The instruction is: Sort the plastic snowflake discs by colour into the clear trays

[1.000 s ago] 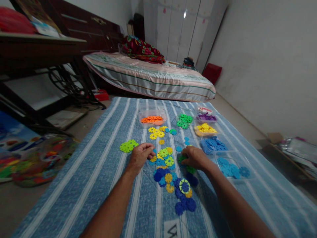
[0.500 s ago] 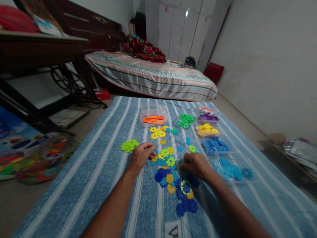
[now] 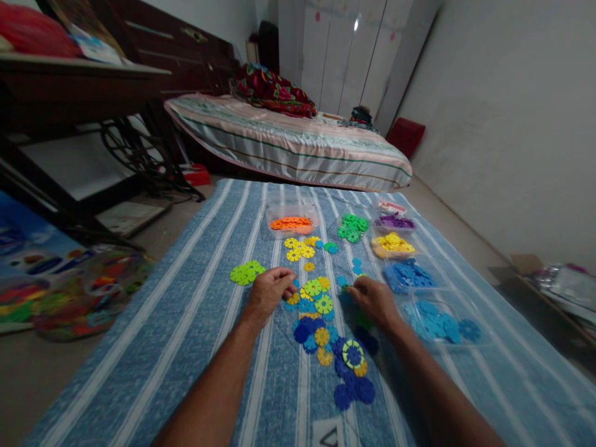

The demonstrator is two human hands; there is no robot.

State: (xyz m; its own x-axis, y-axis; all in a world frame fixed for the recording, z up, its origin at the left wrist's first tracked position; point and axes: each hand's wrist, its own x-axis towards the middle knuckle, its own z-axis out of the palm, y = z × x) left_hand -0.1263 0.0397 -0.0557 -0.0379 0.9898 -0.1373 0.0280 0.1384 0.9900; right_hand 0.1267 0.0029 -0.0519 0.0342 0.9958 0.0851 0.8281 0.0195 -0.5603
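Observation:
My left hand [image 3: 271, 293] hovers at the left side of a loose pile of flower-shaped plastic discs, fingers curled together; whatever they may hold is hidden. Beside its fingertips lie a yellow disc [image 3: 293, 298] and light-blue discs [image 3: 306, 305]. My right hand [image 3: 376, 303] is closed in a pinch on the pile's right side, over a lime disc that it mostly covers; I cannot make out what is between the fingers. Lime discs [image 3: 323, 304] lie between the hands. Dark-blue discs [image 3: 354, 390] spread toward me, one with a lime ring [image 3: 352, 354]. A lime cluster [image 3: 246, 272] sits left.
Clear tubs hold orange discs [image 3: 291, 223], green discs [image 3: 352, 227], purple discs [image 3: 395, 221], yellow discs [image 3: 393, 243], blue discs [image 3: 408, 274] and light-blue discs [image 3: 442, 321]. Yellow discs [image 3: 299, 250] lie before the orange tub. A striped cloth [image 3: 186, 329] covers the table; a bed [image 3: 288, 143] stands behind.
My right hand has moved slightly away from me, over the lime disc that showed beyond it before. My left hand has stayed almost in place. The view has shifted a little.

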